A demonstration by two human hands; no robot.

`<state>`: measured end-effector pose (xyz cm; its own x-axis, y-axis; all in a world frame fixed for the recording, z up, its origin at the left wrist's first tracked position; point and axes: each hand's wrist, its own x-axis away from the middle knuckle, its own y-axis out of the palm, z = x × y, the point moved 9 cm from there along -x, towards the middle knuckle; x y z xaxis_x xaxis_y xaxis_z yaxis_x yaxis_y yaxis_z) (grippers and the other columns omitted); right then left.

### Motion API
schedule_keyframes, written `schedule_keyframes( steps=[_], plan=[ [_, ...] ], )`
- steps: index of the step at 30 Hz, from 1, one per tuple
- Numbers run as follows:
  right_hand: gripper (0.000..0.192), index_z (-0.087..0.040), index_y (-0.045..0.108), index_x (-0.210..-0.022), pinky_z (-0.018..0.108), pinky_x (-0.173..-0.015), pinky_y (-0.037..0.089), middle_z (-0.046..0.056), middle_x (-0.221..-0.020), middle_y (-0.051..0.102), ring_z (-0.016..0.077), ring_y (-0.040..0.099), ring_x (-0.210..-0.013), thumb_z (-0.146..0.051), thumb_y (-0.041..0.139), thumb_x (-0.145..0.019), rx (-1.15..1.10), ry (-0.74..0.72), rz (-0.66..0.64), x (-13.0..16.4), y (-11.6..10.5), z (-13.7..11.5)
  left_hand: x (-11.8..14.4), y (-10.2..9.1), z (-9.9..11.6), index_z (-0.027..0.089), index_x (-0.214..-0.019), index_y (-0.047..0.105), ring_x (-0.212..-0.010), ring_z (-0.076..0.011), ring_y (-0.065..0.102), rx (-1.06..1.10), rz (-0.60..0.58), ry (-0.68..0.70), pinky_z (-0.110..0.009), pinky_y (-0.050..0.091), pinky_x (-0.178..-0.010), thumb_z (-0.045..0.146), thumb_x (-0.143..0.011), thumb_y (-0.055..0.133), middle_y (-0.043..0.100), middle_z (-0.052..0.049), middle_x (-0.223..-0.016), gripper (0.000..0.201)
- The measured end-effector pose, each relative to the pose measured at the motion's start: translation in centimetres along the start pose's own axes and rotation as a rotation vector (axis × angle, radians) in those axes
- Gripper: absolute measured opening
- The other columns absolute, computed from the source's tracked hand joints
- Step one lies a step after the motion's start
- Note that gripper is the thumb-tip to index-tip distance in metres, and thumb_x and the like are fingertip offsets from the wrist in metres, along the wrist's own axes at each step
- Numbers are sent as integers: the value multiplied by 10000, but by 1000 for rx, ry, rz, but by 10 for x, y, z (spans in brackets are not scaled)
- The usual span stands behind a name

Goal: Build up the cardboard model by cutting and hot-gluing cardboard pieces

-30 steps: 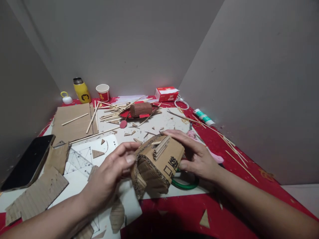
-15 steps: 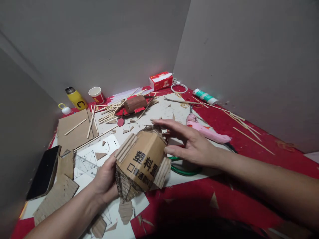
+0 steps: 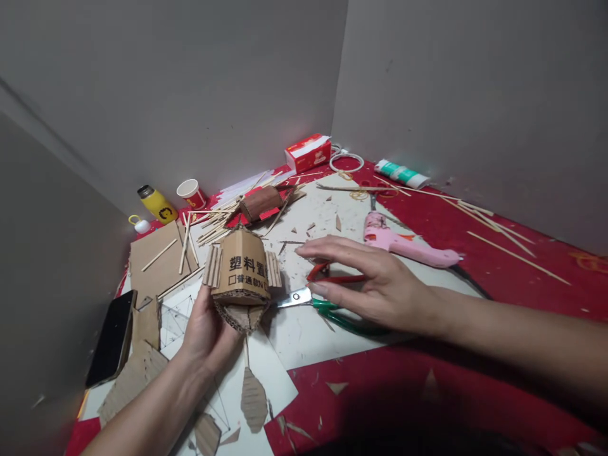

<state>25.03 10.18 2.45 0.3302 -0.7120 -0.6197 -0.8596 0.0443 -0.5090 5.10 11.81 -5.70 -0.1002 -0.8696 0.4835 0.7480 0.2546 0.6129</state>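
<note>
The left hand (image 3: pixel 205 332) grips the little brown corrugated-cardboard model with stick bundles glued on both sides (image 3: pixel 241 275) from below, fingers clamped on its underside, held up at about 10 o'clock from the right hand (image 3: pixel 375 288). That right hand is loose, fingers spread flat, hovering over the red-and-green-handled scissors (image 3: pixel 327 297) on the worktop (image 3: pixel 380 392). I'd keep the hold low on the base so the sticks don't get crushed, and pick the scissors up by the handles.
</note>
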Motion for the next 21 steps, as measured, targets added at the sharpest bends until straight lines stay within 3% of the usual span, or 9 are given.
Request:
schedule_keyframes(
  steps=[8,16,21],
  plan=[
    [361,-206,573,-1235,351,-931,556,102,-1121,690,203,635,-1105,-205,648,-881,-9,-131,13,3,4,-18,0,1,-9,154,-1365,540,-904,-187,735,-1,-35,16,-308,584,-882,201,-992,420,776,-90,-983,395],
    [230,-182,586,-1108,293,-813,545,70,-962,679,161,627,-922,-224,646,-890,-35,-166,37,5,4,-32,-1,2,-22,167,-1408,497,-930,-185,730,-72,-136,-32,-348,518,-1007,174,-957,508,757,-87,-1095,451],
    [172,-166,590,-1020,281,-751,531,59,-896,653,150,604,-845,-212,663,-871,-52,-154,43,7,6,-30,-1,0,-24,155,-1394,511,-960,-218,722,-56,-122,-58,-380,517,-1001,190,-927,556,773,-97,-1006,470]
  ],
)
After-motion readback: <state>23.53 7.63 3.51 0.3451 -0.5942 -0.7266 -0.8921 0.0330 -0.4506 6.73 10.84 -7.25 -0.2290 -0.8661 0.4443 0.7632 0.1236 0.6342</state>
